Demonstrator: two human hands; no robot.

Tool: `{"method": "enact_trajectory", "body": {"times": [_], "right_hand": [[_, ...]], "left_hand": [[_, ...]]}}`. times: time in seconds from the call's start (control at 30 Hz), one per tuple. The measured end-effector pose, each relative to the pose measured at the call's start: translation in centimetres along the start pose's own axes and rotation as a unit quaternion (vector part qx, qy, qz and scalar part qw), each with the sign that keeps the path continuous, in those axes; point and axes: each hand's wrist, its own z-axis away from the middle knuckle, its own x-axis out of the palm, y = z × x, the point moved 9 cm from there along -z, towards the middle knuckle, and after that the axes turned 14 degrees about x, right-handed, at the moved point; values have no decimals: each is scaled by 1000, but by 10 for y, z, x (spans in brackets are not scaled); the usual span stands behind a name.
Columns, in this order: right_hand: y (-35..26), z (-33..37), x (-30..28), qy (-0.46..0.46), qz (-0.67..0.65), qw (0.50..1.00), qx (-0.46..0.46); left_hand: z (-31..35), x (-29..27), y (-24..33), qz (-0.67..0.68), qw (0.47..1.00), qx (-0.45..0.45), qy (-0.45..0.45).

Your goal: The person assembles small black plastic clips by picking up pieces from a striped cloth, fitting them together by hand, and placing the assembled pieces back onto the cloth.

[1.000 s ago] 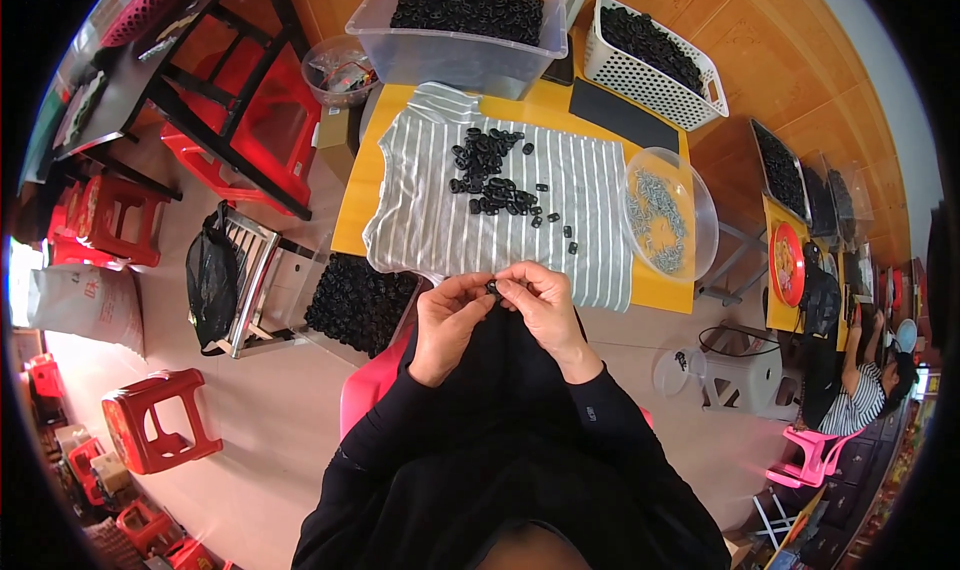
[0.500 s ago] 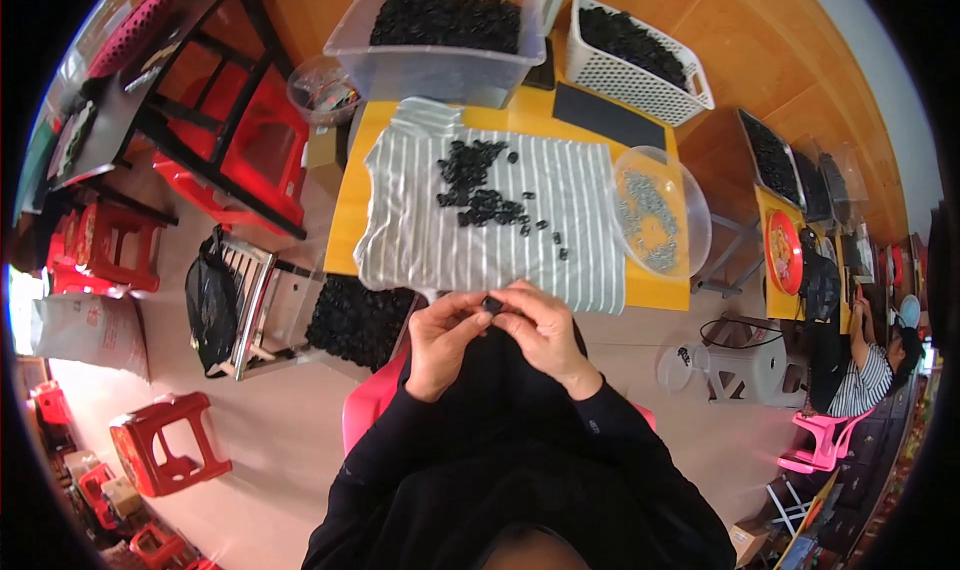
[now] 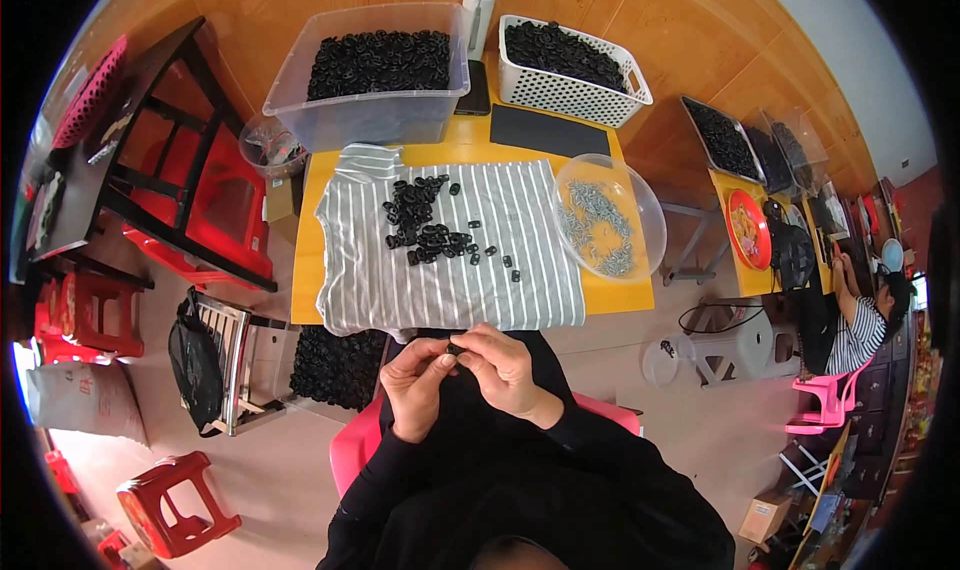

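The yellow desk (image 3: 615,299) bears a grey-and-white striped cloth (image 3: 470,295); just before it, left hand (image 3: 414,383) and right hand (image 3: 502,372) pinch one small black piece (image 3: 454,349).

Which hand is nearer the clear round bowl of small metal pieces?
Right. In the picture, the right hand is below and left of the clear round bowl; the left hand is also below it, but farther left.

Dressed in blk top (image 3: 520,495) w/ long blk slvs (image 3: 625,465), L & R alike, ending in close-fitting cuffs (image 3: 567,428); also wearing dk bottoms (image 3: 546,366), approx. same shade.
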Motion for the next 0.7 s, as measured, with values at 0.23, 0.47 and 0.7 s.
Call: {"method": "enact_trajectory", "body": {"times": [0.23,0.47,0.7], "right_hand": [[50,-1,6,-96,-169,947,254],[-8,-193,-126,36,-313,937,148],[43,-208,-81,-24,-109,971,212]], "left_hand": [[-1,3,-7,-22,999,-35,-24],[-8,-18,-11,-29,998,-51,21],[-7,-27,-19,-44,995,-82,36]]}}
